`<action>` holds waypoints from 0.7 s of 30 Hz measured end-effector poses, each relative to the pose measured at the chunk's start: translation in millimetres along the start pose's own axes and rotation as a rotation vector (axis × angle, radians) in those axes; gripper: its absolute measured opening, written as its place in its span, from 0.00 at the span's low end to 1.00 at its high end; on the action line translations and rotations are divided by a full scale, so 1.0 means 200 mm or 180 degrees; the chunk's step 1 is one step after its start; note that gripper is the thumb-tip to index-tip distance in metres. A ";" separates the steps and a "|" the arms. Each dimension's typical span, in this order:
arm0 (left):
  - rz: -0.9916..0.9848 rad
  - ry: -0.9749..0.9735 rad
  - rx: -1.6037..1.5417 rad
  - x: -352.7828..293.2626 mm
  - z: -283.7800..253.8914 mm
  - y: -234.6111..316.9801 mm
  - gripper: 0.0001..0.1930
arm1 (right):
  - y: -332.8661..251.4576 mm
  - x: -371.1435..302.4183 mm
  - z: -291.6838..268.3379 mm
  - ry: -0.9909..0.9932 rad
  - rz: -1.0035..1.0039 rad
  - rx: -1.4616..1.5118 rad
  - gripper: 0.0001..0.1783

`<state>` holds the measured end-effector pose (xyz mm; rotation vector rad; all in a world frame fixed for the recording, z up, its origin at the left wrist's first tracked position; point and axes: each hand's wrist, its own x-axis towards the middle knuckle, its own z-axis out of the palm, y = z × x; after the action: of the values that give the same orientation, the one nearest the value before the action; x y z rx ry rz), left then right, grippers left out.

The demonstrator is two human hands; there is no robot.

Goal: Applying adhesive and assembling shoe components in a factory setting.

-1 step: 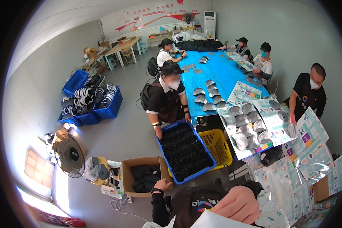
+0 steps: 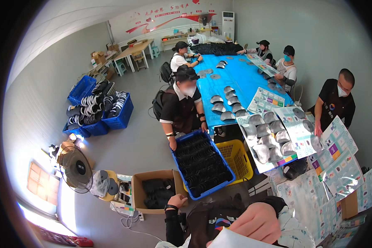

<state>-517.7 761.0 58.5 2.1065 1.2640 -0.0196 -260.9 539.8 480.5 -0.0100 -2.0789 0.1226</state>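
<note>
My right hand [image 2: 258,223] is large at the lower edge, fingers bent around the peak of a white folded piece [image 2: 233,239] like a face mask. A fingertip shows on that piece's far left side. My left hand [image 2: 177,201], with a dark band at the wrist, is back up beside the near right corner of an open cardboard box [image 2: 138,192]. Its fingers are mostly hidden. Dark pads [image 2: 157,188] lie in that box. Just beyond my hands, a blue crate [image 2: 189,196] is full of black curved pieces [image 2: 200,165]; a co-worker holds its far end.
Behind the crate stands a yellow basket [image 2: 242,165]. A blue-covered table [image 2: 231,76] carries grey curved pieces; printed sheets [image 2: 337,142] spread along the right, where another person works. On the left are a fan [image 2: 75,168] and loaded blue crates [image 2: 122,120]. A cable [image 2: 130,223] crosses the floor.
My right hand has shifted slightly down and left on the white piece, and a fingertip now shows on its left side. My left hand stays put.
</note>
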 end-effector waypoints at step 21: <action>0.0243 -0.0667 -0.0217 0.15 0.34 -0.22 0.16 | 0.41 -1.51 0.24 -0.2516 0.6186 -0.3611 0.22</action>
<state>-515.8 759.9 -27.0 2.0340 1.0458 -0.1574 -158.8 600.1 186.8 -2.9331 -1.6786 0.0739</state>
